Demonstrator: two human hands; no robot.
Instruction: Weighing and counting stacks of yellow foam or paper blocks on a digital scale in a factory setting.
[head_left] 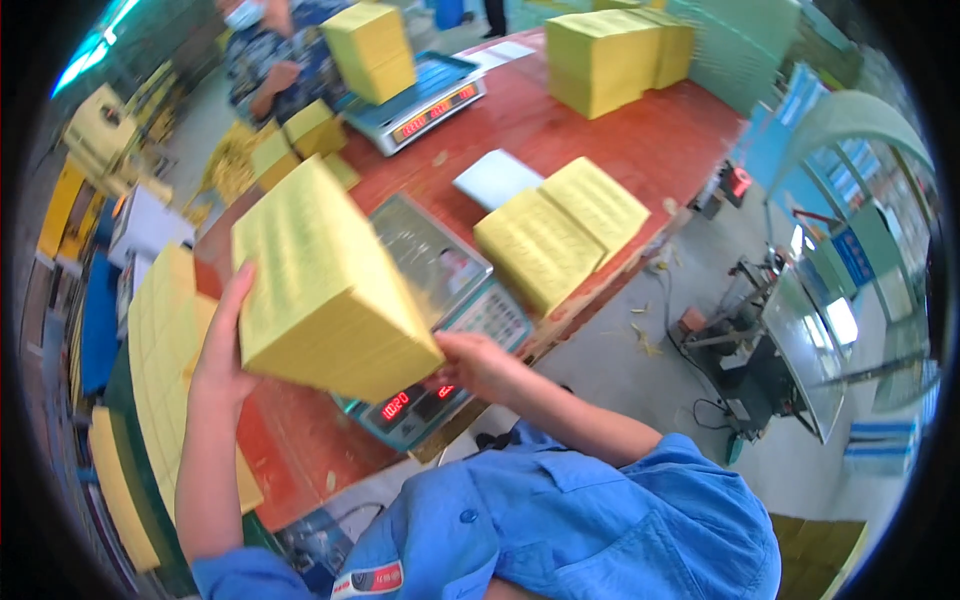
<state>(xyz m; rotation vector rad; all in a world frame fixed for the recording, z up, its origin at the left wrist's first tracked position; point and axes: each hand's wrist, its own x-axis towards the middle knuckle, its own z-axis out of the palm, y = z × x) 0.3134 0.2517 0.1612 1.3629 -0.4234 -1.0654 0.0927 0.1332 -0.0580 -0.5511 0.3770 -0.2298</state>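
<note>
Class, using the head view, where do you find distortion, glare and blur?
Head view: black surrounds the fisheye picture, and the yellow stacks at left bow along its rim; head view: glare glints off the near scale's metal pan, and a tube light shines brightly; head view: the held yellow block's markings look soft.

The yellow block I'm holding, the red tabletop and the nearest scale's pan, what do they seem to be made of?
Yellow block: probably stacked paper, matte, judging by its dull, flat faces and straight edges.
Red tabletop: perhaps painted board; smooth red with pale marks, but what's underneath isn't clear.
Pan: likely polished metal, silver-grey with bright reflections.
</note>
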